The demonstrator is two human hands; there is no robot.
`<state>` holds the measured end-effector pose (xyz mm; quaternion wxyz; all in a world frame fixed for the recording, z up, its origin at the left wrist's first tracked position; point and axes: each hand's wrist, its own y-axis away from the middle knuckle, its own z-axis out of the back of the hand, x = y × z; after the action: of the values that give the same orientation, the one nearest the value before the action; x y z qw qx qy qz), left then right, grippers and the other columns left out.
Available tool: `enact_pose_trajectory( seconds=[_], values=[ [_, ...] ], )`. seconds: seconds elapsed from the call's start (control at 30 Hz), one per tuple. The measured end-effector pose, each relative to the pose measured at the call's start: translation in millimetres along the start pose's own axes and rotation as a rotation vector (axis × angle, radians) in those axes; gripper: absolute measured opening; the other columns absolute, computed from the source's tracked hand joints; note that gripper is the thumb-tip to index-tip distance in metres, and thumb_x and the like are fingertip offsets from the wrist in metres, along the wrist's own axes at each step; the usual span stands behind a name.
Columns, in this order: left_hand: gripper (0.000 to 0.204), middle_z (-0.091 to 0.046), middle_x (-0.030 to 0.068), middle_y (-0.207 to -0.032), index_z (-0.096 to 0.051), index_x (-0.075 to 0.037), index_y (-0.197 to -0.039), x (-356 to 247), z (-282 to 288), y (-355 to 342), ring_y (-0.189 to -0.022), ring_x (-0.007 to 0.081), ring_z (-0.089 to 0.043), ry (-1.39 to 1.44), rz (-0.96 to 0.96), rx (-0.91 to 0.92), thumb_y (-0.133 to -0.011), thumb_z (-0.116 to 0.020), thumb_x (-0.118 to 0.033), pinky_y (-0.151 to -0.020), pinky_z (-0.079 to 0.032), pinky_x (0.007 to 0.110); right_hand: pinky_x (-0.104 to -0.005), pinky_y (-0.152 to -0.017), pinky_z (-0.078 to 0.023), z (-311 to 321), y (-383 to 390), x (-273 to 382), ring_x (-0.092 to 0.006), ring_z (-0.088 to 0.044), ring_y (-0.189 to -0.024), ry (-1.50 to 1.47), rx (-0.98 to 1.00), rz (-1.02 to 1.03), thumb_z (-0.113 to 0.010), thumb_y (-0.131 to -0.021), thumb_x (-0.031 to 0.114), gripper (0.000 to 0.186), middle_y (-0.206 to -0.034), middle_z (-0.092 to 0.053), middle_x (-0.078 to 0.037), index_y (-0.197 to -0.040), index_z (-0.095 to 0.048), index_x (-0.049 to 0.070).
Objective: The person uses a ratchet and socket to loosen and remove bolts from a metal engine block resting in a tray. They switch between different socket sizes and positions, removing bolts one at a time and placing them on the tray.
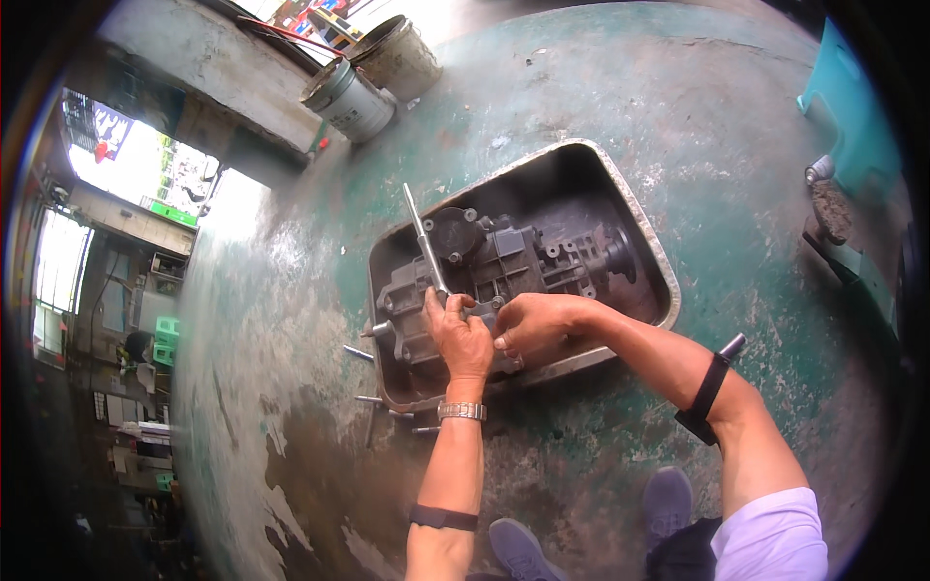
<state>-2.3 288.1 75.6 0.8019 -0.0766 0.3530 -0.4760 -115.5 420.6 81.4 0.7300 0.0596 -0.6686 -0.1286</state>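
A grey metal gearbox lies in a dark rectangular tray on the floor. My left hand, with a watch at its wrist, is over the near side of the housing. Its fingers close round the lower end of a long shiny wrench handle, which slants up past the tray's far side; the tool's head is hidden. Close beside it, my right hand is curled low against the housing, thumb and fingers together. Whatever they pinch is hidden.
Several metal tools lie by the tray's near left corner. Two buckets stand at the far left, by a low wall. A turquoise plastic stool is at the right. My shoes are near the lower edge.
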Motion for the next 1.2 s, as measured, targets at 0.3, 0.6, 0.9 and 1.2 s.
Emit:
enact_pose_trajectory(
  seconds=[0.3, 0.6, 0.9, 1.2],
  values=[
    [0.017, -0.049, 0.0255, -0.134, -0.062, -0.004, -0.075, 5, 0, 0, -0.121, 0.0419, -0.045, 0.067, -0.08, 0.014, -0.064, -0.055, 0.007, -0.106, -0.033, 0.046, -0.0324, -0.071, -0.053, 15, -16, -15, -0.0166, -0.066, -0.078, -0.179, -0.593, 0.176, -0.07, -0.081, 0.024, 0.035, -0.085, -0.07, -0.013, -0.1, -0.065, -0.005],
    [0.014, -0.057, 0.0231, -0.127, -0.062, -0.002, -0.067, 20, 15, -10, -0.118, 0.0394, -0.049, 0.2, -0.212, 0.221, -0.061, -0.055, 0.008, -0.102, -0.038, 0.042, -0.0465, -0.108, -0.034, 31, -7, 11, -0.0377, -0.042, -0.131, 0.741, -1.189, 0.524, -0.07, -0.075, 0.012, 0.053, -0.138, -0.047, -0.02, -0.126, -0.055, 0.004],
    [0.012, -0.059, 0.0191, -0.122, -0.062, -0.001, -0.066, 23, 29, -24, -0.118, 0.0384, -0.049, 0.085, -0.416, 0.407, -0.06, -0.055, 0.007, -0.104, -0.033, 0.044, -0.0534, -0.111, -0.027, 56, 1, -1, -0.0387, -0.043, -0.129, 1.169, -1.089, 0.333, -0.065, -0.074, 0.012, 0.04, -0.126, -0.055, -0.018, -0.114, -0.061, 0.004],
    [0.008, -0.059, 0.0172, -0.123, -0.063, -0.002, -0.073, 18, 37, -16, -0.116, 0.0355, -0.052, 0.14, -0.334, 0.308, -0.068, -0.061, 0.004, -0.101, -0.037, 0.044, -0.0458, -0.086, -0.045, 36, 41, -13, -0.0326, -0.062, -0.086, 1.096, -0.858, 0.17, -0.065, -0.075, 0.014, 0.017, -0.084, -0.064, -0.015, -0.089, -0.061, 0.005]
  ],
)
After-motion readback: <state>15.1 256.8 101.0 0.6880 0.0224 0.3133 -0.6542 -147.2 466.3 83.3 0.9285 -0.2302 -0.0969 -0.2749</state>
